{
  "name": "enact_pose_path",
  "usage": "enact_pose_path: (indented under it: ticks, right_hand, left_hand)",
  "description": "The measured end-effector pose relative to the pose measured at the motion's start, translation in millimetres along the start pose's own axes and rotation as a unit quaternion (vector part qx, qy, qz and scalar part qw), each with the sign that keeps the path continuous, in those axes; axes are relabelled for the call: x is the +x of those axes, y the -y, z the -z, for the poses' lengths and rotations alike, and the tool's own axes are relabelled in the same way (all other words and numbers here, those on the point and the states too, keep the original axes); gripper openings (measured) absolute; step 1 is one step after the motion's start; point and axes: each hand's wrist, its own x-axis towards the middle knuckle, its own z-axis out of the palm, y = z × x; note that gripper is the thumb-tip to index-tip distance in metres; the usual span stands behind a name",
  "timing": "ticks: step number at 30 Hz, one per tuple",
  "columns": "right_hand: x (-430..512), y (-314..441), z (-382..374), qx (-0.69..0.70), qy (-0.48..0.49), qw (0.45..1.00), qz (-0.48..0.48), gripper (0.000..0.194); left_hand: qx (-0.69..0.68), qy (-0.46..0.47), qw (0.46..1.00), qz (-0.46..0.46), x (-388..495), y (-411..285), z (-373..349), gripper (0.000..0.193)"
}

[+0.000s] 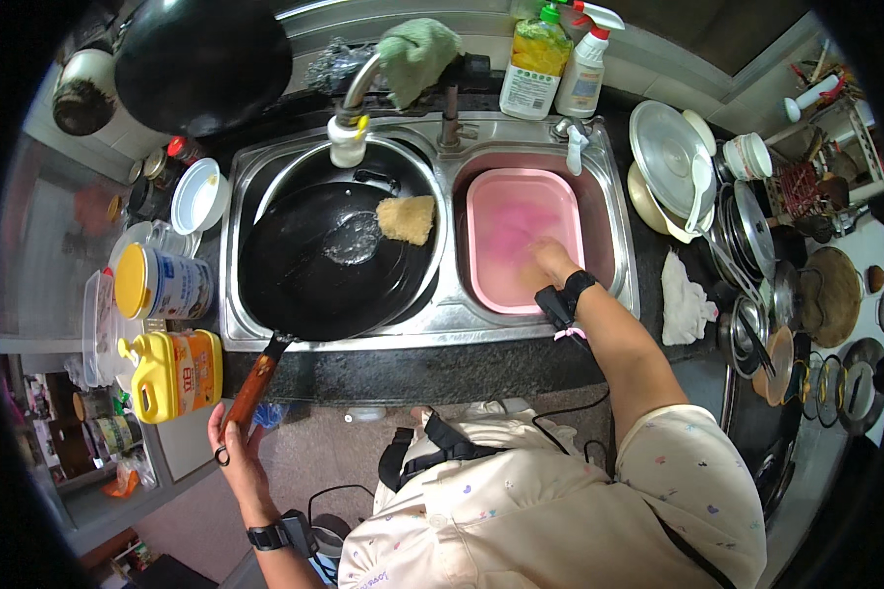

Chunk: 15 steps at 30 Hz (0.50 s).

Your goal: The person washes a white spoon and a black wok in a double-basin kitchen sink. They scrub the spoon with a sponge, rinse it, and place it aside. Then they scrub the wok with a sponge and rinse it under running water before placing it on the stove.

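Observation:
A black wok (pixel 302 294) lies tilted across the left sink bowl, with a little water in its bottom. My left hand (pixel 241 449) holds its brown wooden handle (pixel 254 390) near the ringed end. Against the wok's right inner side rests a tan scrubbing sponge (pixel 407 219). My right hand (pixel 549 261) reaches into a pink plastic basin (pixel 486 291) in the right sink bowl. Cloudy water covers its fingers, and a blurred bright pink patch shows beside them. Whether the fingers hold anything is hidden.
The faucet (pixel 357 96) hangs over the wok, a green cloth (pixel 416 55) draped on it. Behind the sink stand a dish soap bottle (pixel 534 66) and a spray bottle (pixel 583 73). A yellow jug (pixel 177 375) is at left; stacked bowls (pixel 667 191) and a white rag (pixel 683 302) are at right.

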Motion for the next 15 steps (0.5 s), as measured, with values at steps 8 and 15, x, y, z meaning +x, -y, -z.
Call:
enact_pose_path:
  ticks: [8,15]
  right_hand:
    - [66,16,-18,-0.299,0.099,0.949,0.032,0.078]
    - [53,51,-1,0.322,0.184,0.929,0.013,0.006]
  left_hand:
    - [-0.058,-0.081,0.994,0.054,-14,-5,-18,0.042]
    - [-0.073,-0.082,0.992,0.057,-16,-5,-19,0.034]
